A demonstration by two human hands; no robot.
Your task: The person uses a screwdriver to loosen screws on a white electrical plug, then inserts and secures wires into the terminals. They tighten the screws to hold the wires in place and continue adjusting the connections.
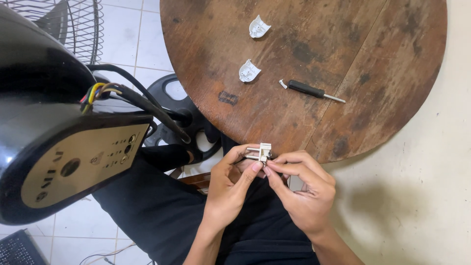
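Both my hands meet just below the near edge of a round wooden table [343,59]. My left hand [230,184] and my right hand [301,189] pinch a small white plug insert with metal pins [262,152] between their fingertips. On the tabletop lie two white plug shell halves, one far [258,27] and one nearer [248,71]. A small black-handled screwdriver [310,90] lies to their right, untouched.
A black fan body with a beige control panel [73,162] fills the left, with coloured wires and a black cable [142,103] coming out of it. The fan's wire grille [73,24] and black base [176,98] rest on the tiled floor. My dark-trousered lap [162,211] is below.
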